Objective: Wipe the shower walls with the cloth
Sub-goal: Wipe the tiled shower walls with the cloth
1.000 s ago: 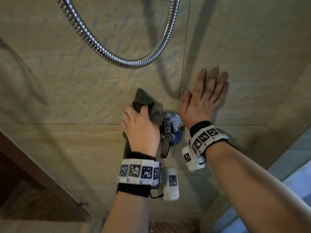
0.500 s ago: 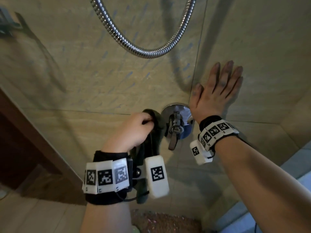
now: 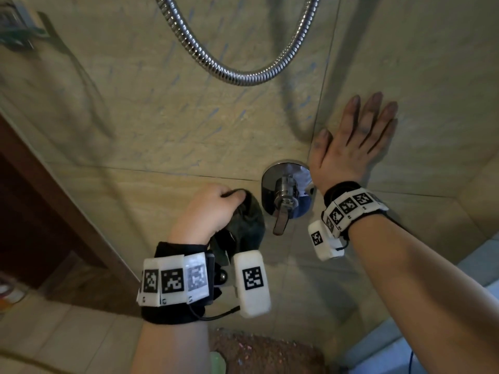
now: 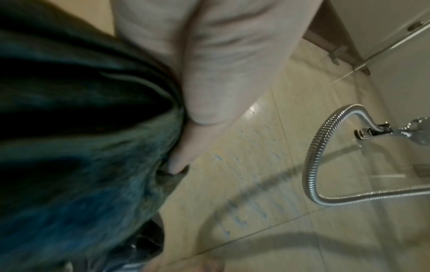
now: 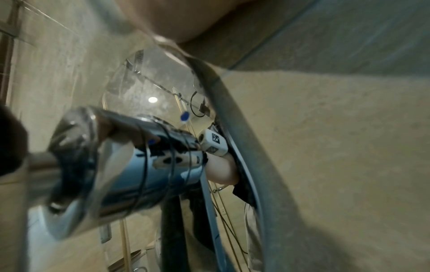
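My left hand [image 3: 213, 209] grips a dark teal cloth [image 3: 244, 225] and holds it against the beige tiled shower wall [image 3: 162, 117], just left of the chrome mixer valve [image 3: 285, 197]. In the left wrist view the bunched cloth [image 4: 81, 165] fills the left side, with my curled fingers [image 4: 209, 82] pressed over it. My right hand [image 3: 356, 141] lies flat on the wall above and right of the valve, fingers straight and together. Only the base of that palm [image 5: 177, 20] shows in the right wrist view.
A chrome shower hose [image 3: 243, 74] loops across the wall above both hands. The valve's lever [image 3: 280, 222] sticks out between my wrists. A glass panel edge and brown door frame [image 3: 48, 190] stand at the left. The corner with a side wall [image 3: 475, 190] is at the right.
My left hand has dragged the cloth down and to the left, from above the valve to beside it. My right hand has stayed flat on the wall.
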Demonstrator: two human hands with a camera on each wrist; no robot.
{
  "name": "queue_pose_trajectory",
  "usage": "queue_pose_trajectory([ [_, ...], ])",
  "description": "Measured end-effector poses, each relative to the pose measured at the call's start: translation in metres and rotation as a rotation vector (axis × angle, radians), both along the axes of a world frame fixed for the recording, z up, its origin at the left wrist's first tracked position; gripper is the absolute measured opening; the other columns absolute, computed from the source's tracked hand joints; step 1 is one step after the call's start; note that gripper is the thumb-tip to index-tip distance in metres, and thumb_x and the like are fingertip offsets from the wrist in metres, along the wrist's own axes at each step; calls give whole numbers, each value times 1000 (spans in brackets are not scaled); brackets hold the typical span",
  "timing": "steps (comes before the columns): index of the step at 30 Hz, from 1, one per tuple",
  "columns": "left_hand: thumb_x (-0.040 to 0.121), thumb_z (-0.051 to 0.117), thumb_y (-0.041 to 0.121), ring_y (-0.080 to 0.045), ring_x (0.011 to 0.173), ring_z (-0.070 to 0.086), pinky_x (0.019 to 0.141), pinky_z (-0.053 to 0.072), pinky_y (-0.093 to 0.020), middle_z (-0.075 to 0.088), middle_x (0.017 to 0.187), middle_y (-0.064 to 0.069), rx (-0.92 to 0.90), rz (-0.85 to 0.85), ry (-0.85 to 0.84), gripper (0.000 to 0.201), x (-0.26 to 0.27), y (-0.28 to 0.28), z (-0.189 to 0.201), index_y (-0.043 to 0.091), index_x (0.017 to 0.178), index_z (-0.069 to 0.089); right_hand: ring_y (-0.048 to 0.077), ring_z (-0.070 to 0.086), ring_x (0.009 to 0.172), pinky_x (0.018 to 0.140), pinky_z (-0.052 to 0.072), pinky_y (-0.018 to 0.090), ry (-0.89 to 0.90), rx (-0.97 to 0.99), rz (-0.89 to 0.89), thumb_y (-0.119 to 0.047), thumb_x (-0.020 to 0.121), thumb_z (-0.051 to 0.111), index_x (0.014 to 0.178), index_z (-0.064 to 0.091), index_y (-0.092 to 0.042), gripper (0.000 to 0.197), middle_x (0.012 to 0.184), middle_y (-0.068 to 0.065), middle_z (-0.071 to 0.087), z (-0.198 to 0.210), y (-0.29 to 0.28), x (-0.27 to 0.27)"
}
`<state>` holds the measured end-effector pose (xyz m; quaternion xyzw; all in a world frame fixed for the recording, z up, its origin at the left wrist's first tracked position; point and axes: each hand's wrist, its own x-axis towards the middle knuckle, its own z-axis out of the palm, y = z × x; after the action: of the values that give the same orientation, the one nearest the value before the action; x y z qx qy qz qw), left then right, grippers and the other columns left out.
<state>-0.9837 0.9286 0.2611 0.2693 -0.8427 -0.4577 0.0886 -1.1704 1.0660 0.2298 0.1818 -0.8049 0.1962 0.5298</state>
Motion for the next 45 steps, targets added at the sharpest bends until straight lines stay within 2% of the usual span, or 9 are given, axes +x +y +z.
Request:
queue_pose_trajectory([
  [7, 103, 35, 39, -29, 95, 62, 91, 45, -35, 63, 107, -17, 449, 217, -97, 45, -2, -19, -19, 0, 115, 52, 55, 25, 134, 112, 17, 60, 13, 8, -14, -37, 100, 31, 146, 16, 1, 61, 147, 34, 28, 0, 0, 0],
  [11, 98, 42, 25, -19, 49, 66, 43, 52, -28, 67, 58, -12, 1299, 368, 369, 47, 1, -20, -18, 0, 69, 69, 54, 25, 134, 112, 18, 60, 12, 14, -25, -37, 100, 30, 146, 18, 1, 60, 147, 34, 28, -1, 0, 0],
  [14, 95, 51, 21, -24, 52, 66, 46, 54, -41, 66, 61, -14, 1577, 428, 507, 38, 1, -15, -19, -2, 68, 65, 55, 27, 134, 112, 18, 59, 8, 30, -49, -37, 100, 30, 145, 20, 2, 60, 146, 34, 30, 0, 0, 0],
  [18, 92, 50, 7, -33, 76, 62, 58, 51, -48, 63, 81, -20, 1556, 465, 470, 11, 0, -3, -13, 0, 98, 56, 54, 28, 133, 112, 16, 57, 13, 39, -68, -37, 100, 29, 144, 23, 2, 60, 145, 34, 31, 1, 0, 2],
  [25, 93, 54, 8, -36, 93, 62, 91, 46, -48, 66, 80, -30, 1524, 364, 459, 24, -4, 8, -1, -13, 85, 59, 53, 27, 134, 113, 17, 56, -44, 5, -62, -36, 99, 36, 144, 30, 1, 58, 146, 33, 31, 4, 0, 9],
  [30, 94, 52, 10, -31, 101, 58, 101, 42, -46, 67, 80, -29, 1519, 301, 417, 37, -1, 11, -3, -14, 68, 66, 28, 46, 100, 89, 39, 43, 38, -172, 593, -11, 83, 55, 104, 54, -8, 21, 104, 22, 59, 15, 5, 35],
  [33, 93, 53, 9, -36, 99, 62, 91, 48, -49, 65, 103, -28, 1493, 227, 394, 21, 3, 12, -2, -9, 98, 62, 22, 60, 84, 79, 51, 46, -618, 66, 965, -26, 90, 53, 93, 66, -12, 19, 89, 8, 65, 16, 1, 58],
  [37, 93, 54, 11, -33, 61, 69, 52, 56, -45, 69, 77, -27, 1454, 231, 430, 31, 6, 11, -6, -9, 75, 70, 23, 61, 107, 102, 42, 45, -1349, 85, 1137, -41, 83, 59, 101, 67, -27, 24, 109, 7, 68, 23, 2, 67],
  [45, 96, 51, 18, -31, 61, 70, 49, 56, -44, 70, 78, -25, 1408, 198, 471, 25, 16, 9, 2, -4, 93, 63, 33, 66, 97, 91, 50, 56, -1284, 94, 1119, -26, 86, 69, 98, 69, -25, 12, 102, 12, 69, 21, 3, 75],
])
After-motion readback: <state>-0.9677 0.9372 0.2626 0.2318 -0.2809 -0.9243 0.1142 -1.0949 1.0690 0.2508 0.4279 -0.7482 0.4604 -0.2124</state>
